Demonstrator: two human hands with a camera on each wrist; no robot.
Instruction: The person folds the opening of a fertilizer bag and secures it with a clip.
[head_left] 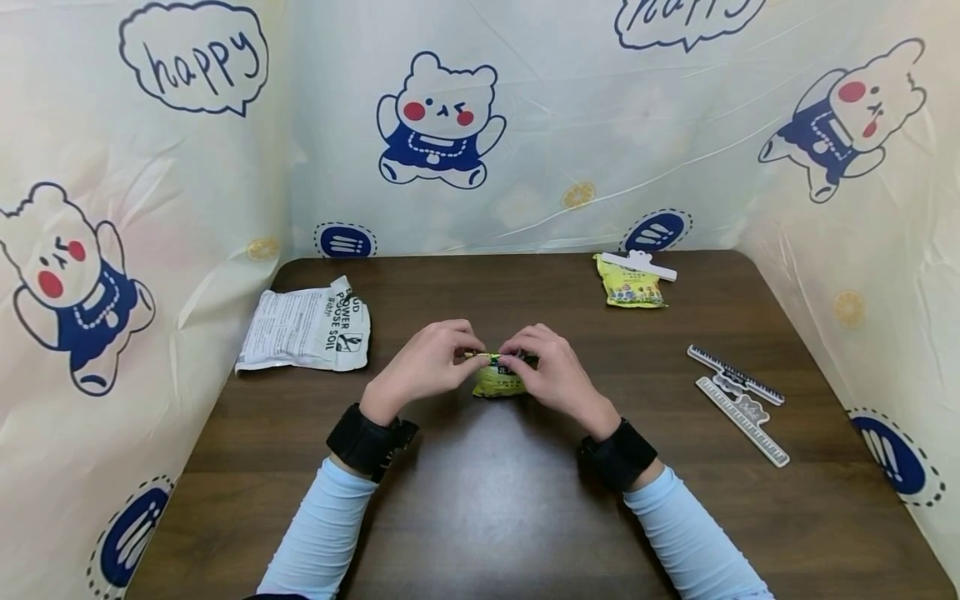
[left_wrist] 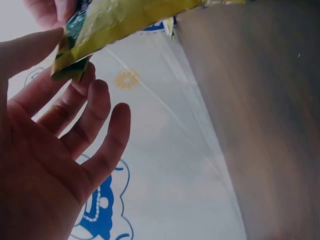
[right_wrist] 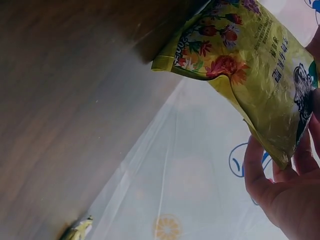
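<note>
A yellow-green packet printed with flowers is at the middle of the table, between both hands. My left hand pinches the left end of its top edge between thumb and fingers. In the left wrist view that dark green corner looks folded over, and the other fingers of the left hand spread loosely below. My right hand pinches the top edge on the right. The right wrist view shows the printed face of the packet, with fingers of the right hand behind its edge.
A white bag with black print lies at the back left. Another yellow packet carries a white sealing clip at the back right. On the right lie a dark-edged clip and a white clip. Printed sheeting surrounds the table.
</note>
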